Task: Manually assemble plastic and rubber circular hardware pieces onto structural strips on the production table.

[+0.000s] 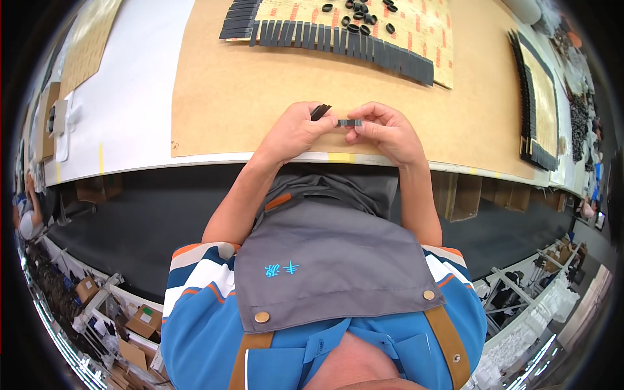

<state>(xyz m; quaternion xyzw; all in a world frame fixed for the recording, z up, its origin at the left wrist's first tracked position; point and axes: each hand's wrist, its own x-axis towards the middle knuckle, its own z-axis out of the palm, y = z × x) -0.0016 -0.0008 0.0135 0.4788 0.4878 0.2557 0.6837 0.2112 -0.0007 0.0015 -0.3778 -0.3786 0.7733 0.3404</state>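
Observation:
Just above the table's near edge, my left hand (292, 133) is closed around a small bunch of short black strips (320, 112), whose ends stick up past the fingers. A short dark strip (349, 122) spans the gap between my two hands. Its left end is pinched by my left fingertips, while my right hand (395, 135) grips the other end between thumb and fingers. Beyond my hands, a row of black strips (325, 38) lies side by side along the edge of a yellowish patterned board (429, 39). Several black rings (354, 27) sit loose on that board.
Brown sheeting (221, 110) covers the middle of the white table (136, 97). At the right, another board (543, 97) carries dark strips along its edge. A further patterned board (91, 39) lies far left. Cardboard boxes (461, 195) stand under the table. A person (29, 214) is at the left rim.

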